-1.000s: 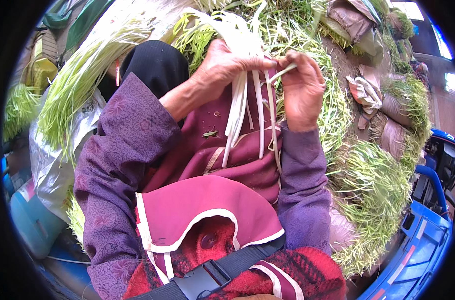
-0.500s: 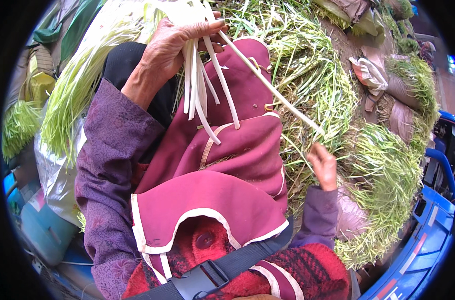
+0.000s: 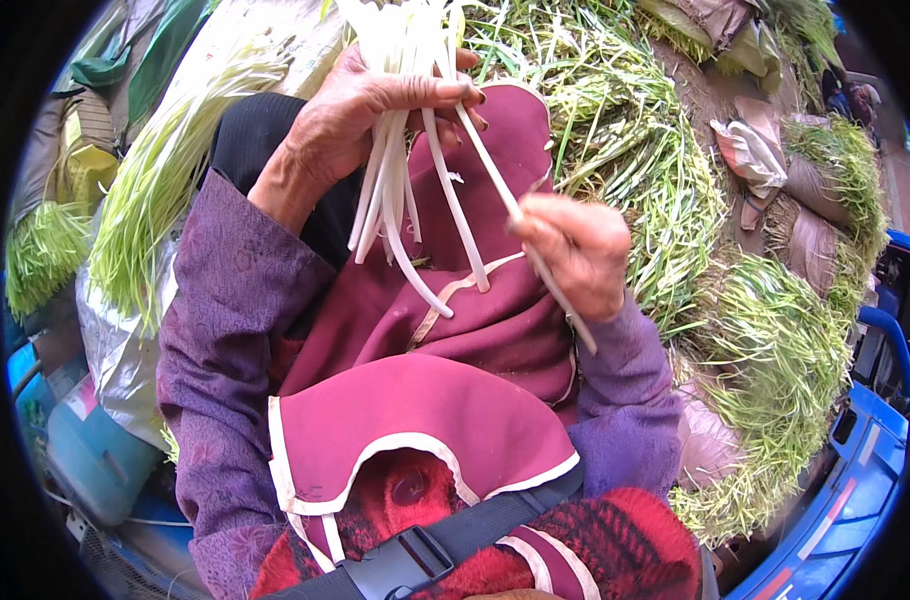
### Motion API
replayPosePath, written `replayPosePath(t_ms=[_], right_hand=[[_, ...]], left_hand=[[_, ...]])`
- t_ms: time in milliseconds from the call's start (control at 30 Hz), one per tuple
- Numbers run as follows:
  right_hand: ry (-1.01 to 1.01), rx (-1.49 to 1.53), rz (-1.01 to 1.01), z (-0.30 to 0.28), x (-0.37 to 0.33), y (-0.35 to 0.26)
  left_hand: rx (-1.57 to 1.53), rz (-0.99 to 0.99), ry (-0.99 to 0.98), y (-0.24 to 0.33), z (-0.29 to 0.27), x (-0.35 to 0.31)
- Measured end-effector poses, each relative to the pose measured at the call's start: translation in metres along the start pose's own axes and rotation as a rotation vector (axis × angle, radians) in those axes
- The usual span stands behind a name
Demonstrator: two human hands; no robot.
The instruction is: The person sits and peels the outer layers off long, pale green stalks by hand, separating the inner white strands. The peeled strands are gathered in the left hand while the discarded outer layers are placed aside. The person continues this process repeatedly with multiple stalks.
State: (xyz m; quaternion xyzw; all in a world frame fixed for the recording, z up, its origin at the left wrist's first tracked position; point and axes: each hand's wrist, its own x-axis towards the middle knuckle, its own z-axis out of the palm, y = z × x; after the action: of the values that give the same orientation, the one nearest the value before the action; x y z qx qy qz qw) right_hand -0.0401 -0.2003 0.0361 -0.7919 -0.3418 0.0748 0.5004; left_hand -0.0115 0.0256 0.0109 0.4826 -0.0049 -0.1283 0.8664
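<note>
Clasping a bunch of pale stalks [image 3: 387, 175] above your maroon apron [image 3: 505, 325], your left hand [image 3: 340, 112] has its grip closed snugly around them. Your right hand [image 3: 580, 250] grips one long stalk [image 3: 491, 166] slanting down from the left fingers. Loose greens [image 3: 615, 150] lie heaped to your right.

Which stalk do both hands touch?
The long thin white stalk, rightmost of the bunch, slanting from the left hand to the right hand; the other white stalks hang from the left hand alone.
</note>
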Motion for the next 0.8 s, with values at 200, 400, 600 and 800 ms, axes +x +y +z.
replayPosePath(t_ms=[200, 400, 600, 800], right_hand=[[0.152, -0.095, 0.028, -0.017, -0.074, -0.009], [0.335, -0.12, 0.633, -0.038, -0.199, 0.016], [0.029, -0.42, 1.116, -0.033, -0.311, 0.066], [0.075, -0.403, 0.897, -0.06, -0.253, 0.09]], left_hand=[[-0.047, 0.026, 0.025, 0.0, -0.003, -0.003], [-0.075, 0.016, 0.076, -0.004, 0.0, -0.005], [-0.091, 0.028, 0.129, -0.004, 0.002, -0.002], [-0.088, -0.027, 0.094, -0.007, 0.008, -0.001]])
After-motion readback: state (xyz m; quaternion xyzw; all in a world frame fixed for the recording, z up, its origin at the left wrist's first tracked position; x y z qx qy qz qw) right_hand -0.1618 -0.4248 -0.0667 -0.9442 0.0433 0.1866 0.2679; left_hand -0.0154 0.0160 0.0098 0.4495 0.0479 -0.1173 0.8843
